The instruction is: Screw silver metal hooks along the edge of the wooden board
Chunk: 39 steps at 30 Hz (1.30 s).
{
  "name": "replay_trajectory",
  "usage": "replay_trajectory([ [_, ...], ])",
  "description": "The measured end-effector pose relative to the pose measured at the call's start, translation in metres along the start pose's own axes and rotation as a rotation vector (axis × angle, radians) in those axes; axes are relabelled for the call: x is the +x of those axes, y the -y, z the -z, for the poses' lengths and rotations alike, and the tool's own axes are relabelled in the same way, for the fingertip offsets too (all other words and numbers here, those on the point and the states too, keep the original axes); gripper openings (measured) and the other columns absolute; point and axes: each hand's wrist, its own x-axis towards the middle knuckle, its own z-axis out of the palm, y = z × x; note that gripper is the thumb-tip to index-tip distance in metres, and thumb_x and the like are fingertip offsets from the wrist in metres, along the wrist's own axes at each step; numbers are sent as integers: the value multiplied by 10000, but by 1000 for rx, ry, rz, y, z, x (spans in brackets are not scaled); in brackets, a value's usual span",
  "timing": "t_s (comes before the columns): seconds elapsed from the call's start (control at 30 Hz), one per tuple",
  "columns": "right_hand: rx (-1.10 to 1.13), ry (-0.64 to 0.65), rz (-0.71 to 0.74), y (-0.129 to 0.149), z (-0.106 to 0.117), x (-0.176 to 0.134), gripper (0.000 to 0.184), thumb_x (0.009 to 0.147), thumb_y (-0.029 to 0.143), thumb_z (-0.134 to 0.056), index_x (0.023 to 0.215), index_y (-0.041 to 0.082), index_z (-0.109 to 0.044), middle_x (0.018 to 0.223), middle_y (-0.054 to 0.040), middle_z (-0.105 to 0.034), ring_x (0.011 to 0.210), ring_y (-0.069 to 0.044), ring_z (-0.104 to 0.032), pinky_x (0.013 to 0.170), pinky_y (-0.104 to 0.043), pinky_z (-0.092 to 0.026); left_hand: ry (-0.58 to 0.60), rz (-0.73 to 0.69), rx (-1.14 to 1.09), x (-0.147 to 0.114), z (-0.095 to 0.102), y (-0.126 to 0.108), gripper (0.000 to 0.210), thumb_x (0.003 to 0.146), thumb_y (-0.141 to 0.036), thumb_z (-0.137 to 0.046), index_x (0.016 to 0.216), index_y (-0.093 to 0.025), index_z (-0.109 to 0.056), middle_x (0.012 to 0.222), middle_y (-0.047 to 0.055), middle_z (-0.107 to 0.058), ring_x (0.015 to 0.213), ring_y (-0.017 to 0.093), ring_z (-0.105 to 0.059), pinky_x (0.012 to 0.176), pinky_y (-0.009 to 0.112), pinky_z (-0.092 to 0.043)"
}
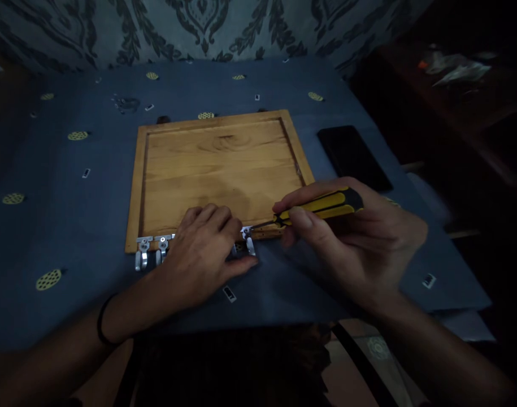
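Note:
A shallow framed wooden board (216,175) lies on the table. Along its near edge sits a row of silver metal hooks, among them a left-end hook (143,251) and a hook beside it (162,246). My left hand (203,246) is closed at that edge, fingers bent over the wood and thumb below, gripping around the rightmost metal hook (248,240); it hides the middle of the row. My right hand (351,243) is wrapped round a yellow and black screwdriver (326,206). Its shaft points left, with the tip at the rightmost hook's plate.
A blue patterned cloth (88,226) covers the table. To the board's right lies a black phone (353,157). Small blurred items (126,103) rest behind the board at the left. A patterned curtain (199,28) hangs at the back; plastic wrapping (461,70) lies far right.

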Motion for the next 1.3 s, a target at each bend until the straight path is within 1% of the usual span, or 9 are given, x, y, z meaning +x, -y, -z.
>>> replay_trajectory([
  [0.1,2,4,7,0,1,0,56,941,283,-683,891,259,-671,738,49,-706,513,-86,-647,528,-265,-513,23,20,-17,1,0,0,435,833,-503,-781,1011,-123,-666,959,75,-659,949,299,-617,850,446,-479],
  [0.23,0,8,28,0,1,-1,54,941,278,-682,891,263,-666,694,57,-694,515,-93,-646,528,-269,-512,42,59,-83,1,3,1,543,801,-550,-799,1111,-139,-628,1036,74,-673,977,290,-617,860,429,-475],
  [0.3,-8,12,29,0,1,-1,51,943,274,-679,895,261,-666,686,57,-693,526,-93,-646,541,-268,-513,45,72,-94,1,4,2,559,793,-560,-802,1123,-145,-624,1044,74,-670,977,291,-616,848,427,-475],
  [0.5,13,12,24,-1,0,0,52,940,268,-680,890,256,-668,668,65,-680,540,-81,-635,571,-253,-504,63,44,-63,0,3,2,511,810,-575,-777,1070,-152,-656,1013,72,-653,962,299,-609,841,452,-471],
  [0.73,13,-9,17,-2,1,-3,45,934,254,-680,892,263,-671,696,68,-685,555,-80,-638,566,-254,-503,76,70,-38,3,1,1,470,833,-568,-755,1052,-160,-674,1015,72,-652,993,309,-600,867,477,-474],
  [0.9,49,-3,8,-4,1,-4,38,926,249,-689,909,272,-664,745,64,-713,540,-95,-643,550,-278,-512,83,68,-52,3,2,0,418,853,-529,-750,1053,-166,-690,1002,61,-650,984,297,-593,864,465,-471],
  [1.03,49,-1,17,-3,1,-4,50,921,241,-693,899,281,-673,723,53,-704,543,-117,-645,547,-300,-516,82,62,-59,5,3,1,415,854,-533,-747,1041,-166,-699,980,56,-657,954,282,-594,849,452,-469],
  [1.23,60,59,30,-3,5,-3,32,917,268,-699,905,264,-670,863,13,-752,660,-146,-704,579,-302,-550,109,75,-69,9,6,0,373,827,-500,-784,994,-174,-712,954,44,-679,935,274,-619,823,443,-470],
  [1.3,66,33,61,-2,7,-4,35,911,245,-705,928,263,-680,861,17,-757,662,-143,-708,589,-299,-555,120,83,-64,9,8,-1,369,830,-491,-781,996,-168,-718,949,48,-683,941,284,-624,819,450,-469],
])
